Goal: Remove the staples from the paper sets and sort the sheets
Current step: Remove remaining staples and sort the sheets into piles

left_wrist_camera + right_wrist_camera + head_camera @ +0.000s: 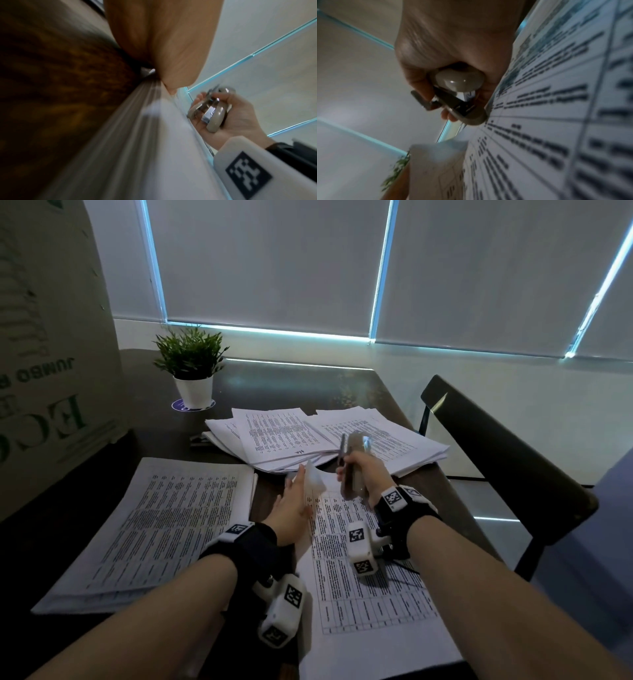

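Note:
A stapled paper set (370, 594) printed with tables lies in front of me on the dark table (291, 381). Its top-left corner (314, 482) stands folded up against the straight fingers of my left hand (294, 501), whose heel rests at the sheet's left edge. My right hand (370, 474) grips a beige and metal staple tool (352, 470) just right of that corner, held upright above the paper. The right wrist view shows the tool (458, 81) in my fist beside the printed sheet (556, 121). No staple is visible.
A neat stack of sheets (164, 525) lies at the left. A loose pile of paper sets (325, 436) sits behind my hands. A potted plant (193, 392) stands at the back left, a large cardboard box (51, 337) at the left, and a dark chair (496, 457) at the right.

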`<state>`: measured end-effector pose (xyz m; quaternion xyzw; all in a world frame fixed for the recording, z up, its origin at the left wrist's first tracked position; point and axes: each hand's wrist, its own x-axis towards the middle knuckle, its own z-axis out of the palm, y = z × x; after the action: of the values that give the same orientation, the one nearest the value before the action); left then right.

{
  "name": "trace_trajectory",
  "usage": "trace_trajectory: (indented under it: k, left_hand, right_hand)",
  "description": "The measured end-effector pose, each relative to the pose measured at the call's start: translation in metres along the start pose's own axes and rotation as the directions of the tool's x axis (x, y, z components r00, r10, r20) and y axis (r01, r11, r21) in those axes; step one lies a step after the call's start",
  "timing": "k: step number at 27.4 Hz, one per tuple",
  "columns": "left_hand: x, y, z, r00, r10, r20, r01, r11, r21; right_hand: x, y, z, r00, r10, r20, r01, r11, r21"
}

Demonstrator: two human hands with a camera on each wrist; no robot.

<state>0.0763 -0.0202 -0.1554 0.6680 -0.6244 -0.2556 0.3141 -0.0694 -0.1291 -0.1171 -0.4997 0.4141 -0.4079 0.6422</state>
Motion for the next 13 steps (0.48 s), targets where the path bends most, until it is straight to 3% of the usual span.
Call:
trace_trajectory:
  k: [2,4,13]
  left_hand:
    - [0.000,-0.002,-0.001,1.000,-0.004,0.003,0.004,1.000,0.017]
    - [0.002,-0.004,-0.001,1.000,-0.015,0.004,0.015,1.000,0.026]
    - [0.004,-0.004,-0.001,1.000,-0.020,0.023,0.019,0.999,0.039]
  right_hand:
    - [-0.013,-0.003,0.015,0.990,0.028,0.140,-0.004,0.986,-0.168]
    - [-0.021,-0.001,0.025,0.977,0.069,0.203,-0.022,0.974,-0.226]
    - [-0.023,0.001,0.024,0.967,0.134,0.219,-0.093,0.978,-0.189]
